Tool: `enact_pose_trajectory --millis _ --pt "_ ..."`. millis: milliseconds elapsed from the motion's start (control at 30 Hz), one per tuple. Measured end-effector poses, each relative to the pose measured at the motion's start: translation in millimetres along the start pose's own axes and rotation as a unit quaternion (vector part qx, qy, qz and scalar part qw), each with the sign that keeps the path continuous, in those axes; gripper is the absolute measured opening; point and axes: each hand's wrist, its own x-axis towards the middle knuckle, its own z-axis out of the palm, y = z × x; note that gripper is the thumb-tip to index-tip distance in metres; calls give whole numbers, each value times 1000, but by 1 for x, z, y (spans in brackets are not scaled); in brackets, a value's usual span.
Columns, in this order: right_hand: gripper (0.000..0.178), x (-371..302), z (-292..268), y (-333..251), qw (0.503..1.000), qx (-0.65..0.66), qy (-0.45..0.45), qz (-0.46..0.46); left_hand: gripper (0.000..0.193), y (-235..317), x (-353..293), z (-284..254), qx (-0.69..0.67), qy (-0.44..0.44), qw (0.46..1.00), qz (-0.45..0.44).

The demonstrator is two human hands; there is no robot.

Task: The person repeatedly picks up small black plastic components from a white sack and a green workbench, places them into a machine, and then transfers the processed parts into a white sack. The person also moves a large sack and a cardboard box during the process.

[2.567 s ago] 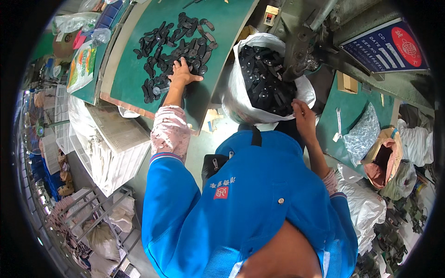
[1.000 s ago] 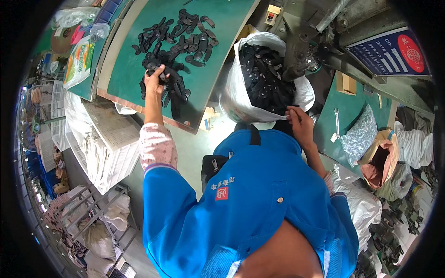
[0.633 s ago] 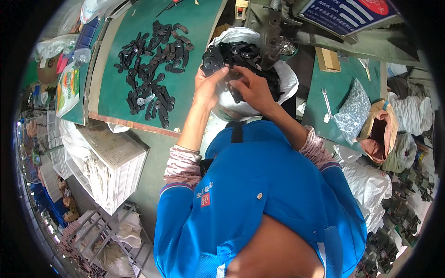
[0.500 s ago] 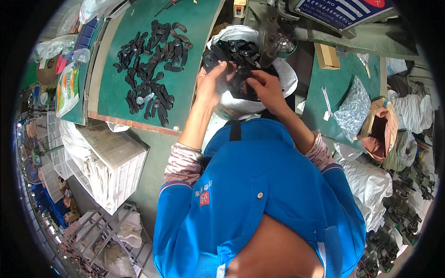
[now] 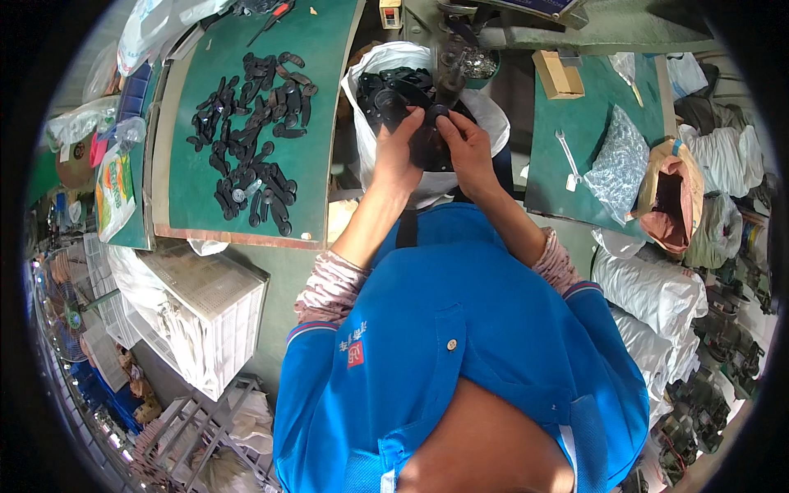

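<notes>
In front of me my left hand (image 5: pixel 397 160) is closed, gripping a black part with a round end (image 5: pixel 389 103) between thumb and fingers. Close beside it, my right hand (image 5: pixel 472 154) pinches a small black round-ended piece (image 5: pixel 437 112). The two pieces nearly meet; whether they touch, I cannot tell. Both hands are over a white sack (image 5: pixel 498 123), in which many similar black parts (image 5: pixel 403 78) are heaped. More black lever-shaped parts (image 5: pixel 261 123) lie in a loose pile on the green table (image 5: pixel 316 177) to the left.
A metal machine (image 5: pixel 450 62) stands just beyond the sack, beside a bowl of small metal pieces (image 5: pixel 479 67). On the right table are a wrench (image 5: pixel 567 156), a clear bag of small parts (image 5: pixel 618 168), an open cardboard box (image 5: pixel 559 76) and a paper sack (image 5: pixel 672 193). A screwdriver (image 5: pixel 271 20) lies far left.
My right hand has come up toward my left, and the pieces in my fingers are now close together. The whole view has shifted slightly.
</notes>
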Motion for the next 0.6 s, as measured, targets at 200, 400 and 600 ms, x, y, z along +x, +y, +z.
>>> enact_pose_trajectory --millis 200,400,600 --pt "24 -1 -21 -29 999 -2 6 46 12 14 -2 1 29 -29 997 69" --pt "22 18 -48 -60 999 0 -28 27 27 45 -11 -5 203 -96 974 15" --pt "20 41 -41 -93 997 -45 -35 -58 36 33 -23 -13 201 -100 974 -27"
